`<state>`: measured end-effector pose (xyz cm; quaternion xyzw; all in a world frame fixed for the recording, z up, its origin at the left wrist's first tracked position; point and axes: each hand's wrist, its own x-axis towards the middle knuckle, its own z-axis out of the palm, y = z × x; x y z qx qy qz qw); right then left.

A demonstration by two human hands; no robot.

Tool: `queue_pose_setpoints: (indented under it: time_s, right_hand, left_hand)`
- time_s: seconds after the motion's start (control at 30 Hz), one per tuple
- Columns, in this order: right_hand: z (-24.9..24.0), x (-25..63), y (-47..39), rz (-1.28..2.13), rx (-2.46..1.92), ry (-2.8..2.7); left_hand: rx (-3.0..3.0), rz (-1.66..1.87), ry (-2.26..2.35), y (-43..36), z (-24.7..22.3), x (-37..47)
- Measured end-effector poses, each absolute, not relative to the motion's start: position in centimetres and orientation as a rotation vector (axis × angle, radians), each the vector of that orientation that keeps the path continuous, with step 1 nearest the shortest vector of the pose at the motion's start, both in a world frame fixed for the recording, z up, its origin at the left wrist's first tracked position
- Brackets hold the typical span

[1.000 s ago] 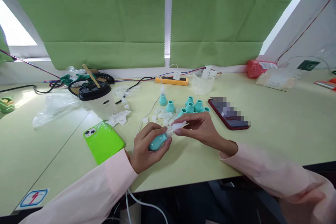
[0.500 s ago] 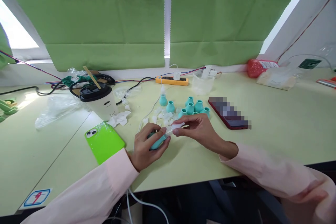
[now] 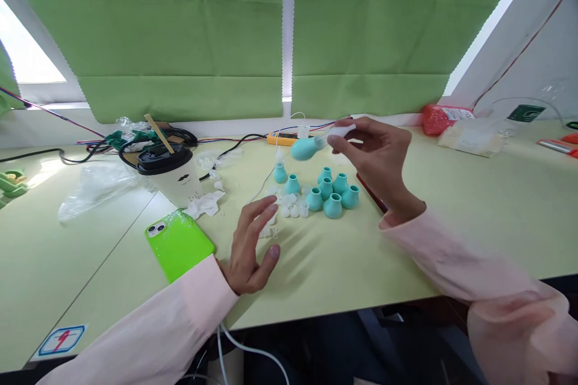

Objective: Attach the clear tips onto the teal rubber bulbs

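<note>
Sleeves (image 3: 180, 307) in pale pink come in from both bottom corners, and a white cable (image 3: 259, 352) loops down below the near edge of the tabletop (image 3: 334, 277). There's a numbered label (image 3: 61, 340) stuck near that edge on the left. Left hand (image 3: 248, 255) is empty, fingers loosely curled and thumb well apart from them, with a bright green phone (image 3: 180, 243) just beside its wrist. Past those fingertips there's a scatter of whitish bits (image 3: 293, 210), some kinda see-through, too small to really make out. Right behind and beside them stand the teal bulbs (image 3: 333, 207): six bunched together on the right, two more a bit to the left, and the farthest of those has a clear tip on top. Right hand (image 3: 382, 156) is up in the air, thumb and fingers pinched on the pale nozzle (image 3: 342, 130) of another bulb, the held bulb (image 3: 304, 148), which is tilted with its round end pointing left, off the tabletop. A dark red phone (image 3: 371, 192) pokes out from behind the wrist. Over left, a crumpled tissue (image 3: 204, 203) touches a black-lidded cup (image 3: 169, 180). Way back: an orange power strip (image 3: 280, 139), a red package (image 3: 440, 120) and green blinds (image 3: 180, 42).
</note>
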<state>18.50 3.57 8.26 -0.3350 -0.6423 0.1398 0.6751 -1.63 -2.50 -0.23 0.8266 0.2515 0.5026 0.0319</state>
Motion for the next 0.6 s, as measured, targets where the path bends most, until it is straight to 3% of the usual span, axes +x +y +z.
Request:
queue_pose_setpoints:
  time_s: [0.3,0.6]
  right_hand:
    - [2.8,19.2,12.6,0.063,-1.16,-1.722]
    - [1.4,20.1,14.1,-0.026,-1.463,-1.812]
  left_hand:
    - [2.59,1.307,1.346,-1.2,-0.2,-1.2]
    - [2.705,0.698,1.718,-0.4,-0.5,-1.3]
